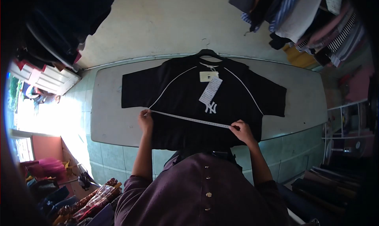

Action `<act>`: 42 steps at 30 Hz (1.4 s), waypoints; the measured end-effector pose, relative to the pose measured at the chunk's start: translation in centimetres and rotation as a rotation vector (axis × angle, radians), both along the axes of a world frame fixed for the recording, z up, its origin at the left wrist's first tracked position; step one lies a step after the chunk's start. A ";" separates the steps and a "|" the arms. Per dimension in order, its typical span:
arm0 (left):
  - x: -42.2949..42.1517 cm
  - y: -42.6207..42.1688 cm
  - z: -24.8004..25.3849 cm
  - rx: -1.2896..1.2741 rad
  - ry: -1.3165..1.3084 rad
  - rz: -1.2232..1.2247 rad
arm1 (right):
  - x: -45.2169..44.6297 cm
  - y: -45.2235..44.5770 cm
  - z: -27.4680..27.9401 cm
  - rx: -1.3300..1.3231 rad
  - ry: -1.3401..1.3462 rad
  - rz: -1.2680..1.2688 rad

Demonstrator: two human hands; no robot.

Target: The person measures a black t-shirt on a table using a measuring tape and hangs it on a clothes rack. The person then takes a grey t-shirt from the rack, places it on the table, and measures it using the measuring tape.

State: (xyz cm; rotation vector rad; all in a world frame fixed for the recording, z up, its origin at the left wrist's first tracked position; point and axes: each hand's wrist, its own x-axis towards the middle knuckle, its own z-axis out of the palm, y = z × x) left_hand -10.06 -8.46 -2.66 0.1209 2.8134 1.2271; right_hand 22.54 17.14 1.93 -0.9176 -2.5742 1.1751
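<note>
A black shirt (177,95) with white piping lies spread on a grey table, a black hanger (207,52) in its collar. Two paper tags (211,90) rest on its chest, above a white logo. Across the chest a white measuring tape (193,120) is stretched, sloping slightly down to the right. My left hand (145,121) pinches one end of it near the left armpit seam. The other end is between the closed fingers of my right hand (241,131), over the shirt's lower right part.
The pale table (106,103) reaches out on both sides of the shirt. Clothes hang at the upper right (304,20) and upper left (59,24). Folded cloth (89,202) lies at the lower left. A white rack (343,121) stands at the right.
</note>
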 end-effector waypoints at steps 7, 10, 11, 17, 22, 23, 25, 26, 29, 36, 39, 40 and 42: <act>-3.1 0.1 -2.5 -0.171 0.175 -0.113 | -0.8 0.1 -1.0 0.012 0.029 -0.012; -3.6 0.1 -2.0 -0.206 0.139 -0.149 | 1.3 3.0 -0.3 0.021 -0.002 -0.054; -3.6 0.1 -1.6 -0.206 0.121 -0.148 | 2.4 4.4 0.0 0.029 -0.022 -0.091; -3.2 0.6 -0.8 -0.178 0.065 -0.069 | 8.5 11.8 0.5 0.246 -0.307 -0.321; -2.8 1.0 0.1 -0.201 0.052 -0.058 | 9.2 13.5 -1.2 0.264 -0.293 -0.235; -2.9 0.9 0.1 -0.203 0.056 -0.061 | 9.2 13.6 -1.3 0.242 -0.281 -0.215; -2.9 0.8 0.1 -0.199 0.055 -0.061 | 9.4 13.9 -1.4 0.191 -0.284 -0.216; -3.0 0.8 0.0 -0.193 0.051 -0.062 | 9.4 14.0 -1.3 0.143 -0.291 -0.217; -3.2 0.7 -0.3 -0.201 0.046 -0.065 | 9.2 14.2 -1.3 0.105 -0.315 -0.235; -3.2 0.7 -0.5 -0.207 0.066 -0.059 | 9.1 14.2 -1.5 0.106 -0.322 -0.256; -3.0 0.9 -0.1 -0.204 0.058 -0.058 | 9.3 14.2 -1.9 0.137 -0.289 -0.237; -3.0 0.9 0.0 -0.198 0.045 -0.058 | 9.3 14.2 -1.9 0.134 -0.291 -0.240; -2.9 1.0 0.4 -0.190 0.038 -0.056 | 9.3 14.1 -1.7 0.134 -0.288 -0.241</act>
